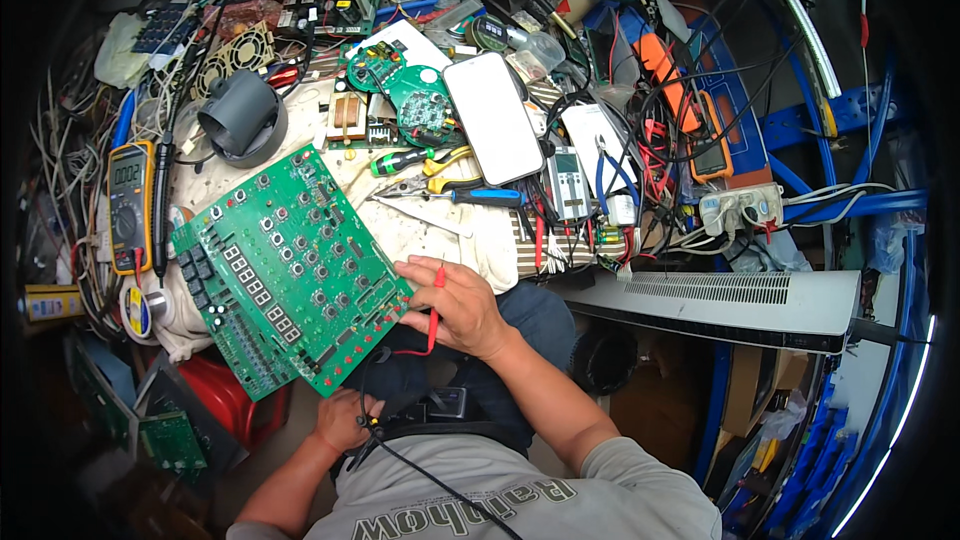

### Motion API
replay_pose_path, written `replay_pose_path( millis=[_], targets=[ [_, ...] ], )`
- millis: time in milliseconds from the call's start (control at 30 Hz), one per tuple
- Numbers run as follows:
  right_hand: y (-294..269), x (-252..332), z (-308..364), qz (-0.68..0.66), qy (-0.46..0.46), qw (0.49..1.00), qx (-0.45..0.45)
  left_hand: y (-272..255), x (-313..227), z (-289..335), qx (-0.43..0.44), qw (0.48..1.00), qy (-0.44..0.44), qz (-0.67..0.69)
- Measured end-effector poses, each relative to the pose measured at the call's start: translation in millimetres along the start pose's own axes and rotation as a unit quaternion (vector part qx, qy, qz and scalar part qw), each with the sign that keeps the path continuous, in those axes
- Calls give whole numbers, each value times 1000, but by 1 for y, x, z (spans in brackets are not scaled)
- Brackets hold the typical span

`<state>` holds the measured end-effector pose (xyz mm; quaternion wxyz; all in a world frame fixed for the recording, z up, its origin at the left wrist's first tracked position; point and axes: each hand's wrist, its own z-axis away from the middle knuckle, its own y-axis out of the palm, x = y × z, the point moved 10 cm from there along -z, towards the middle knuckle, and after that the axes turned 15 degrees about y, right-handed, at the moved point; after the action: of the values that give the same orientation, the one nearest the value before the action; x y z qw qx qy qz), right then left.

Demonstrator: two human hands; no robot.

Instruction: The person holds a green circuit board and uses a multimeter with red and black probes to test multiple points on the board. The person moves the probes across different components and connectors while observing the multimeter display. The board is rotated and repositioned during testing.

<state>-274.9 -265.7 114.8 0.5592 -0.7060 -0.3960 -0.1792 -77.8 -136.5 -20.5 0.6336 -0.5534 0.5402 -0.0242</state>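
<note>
A large green circuit board (290, 270) with digit displays, round buttons and dark relays lies tilted over the front edge of the bench. My right hand (460, 310) is closed at its right corner, fingertips on the board's edge. A red test probe (435, 310) is also held in that hand, tip pointing away from me and its red lead trailing below. My left hand (345, 422) is low by my lap, below the board's near corner. Its fingers are curled, and a black cable passes in front, so what they hold is hidden. A yellow multimeter (129, 205) stands left of the board.
Beyond the board are a dark grey cup-shaped holder (238, 115), pliers (470, 192), a white phone-like slab (493, 118) and round green boards (425, 105). Cables and parts crowd the back. A long white panel (720, 300) juts out at right; a red stool (225, 395) stands below left.
</note>
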Motion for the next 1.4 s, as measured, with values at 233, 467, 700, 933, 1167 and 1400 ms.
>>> replay_pose_path(
  millis=[233,467,700,933,1167,1400],
  targets=[
    [1,-2,0,0,-4,1000,2,-2,18,13,-32,993,-111,20],
    [2,-2,0,-3,8,1000,4,6,24,15,-23,990,-141,12],
    [1,-1,0,3,4,1000,-1,17,43,13,-48,985,-167,20],
    [1,0,0,10,-5,1000,-8,22,51,16,-51,978,-186,83],
    [1,1,0,11,-4,1000,-9,26,54,22,-53,977,-191,82],
    [1,1,-1,13,0,1000,-8,29,57,26,-57,972,-203,108]
  ],
)
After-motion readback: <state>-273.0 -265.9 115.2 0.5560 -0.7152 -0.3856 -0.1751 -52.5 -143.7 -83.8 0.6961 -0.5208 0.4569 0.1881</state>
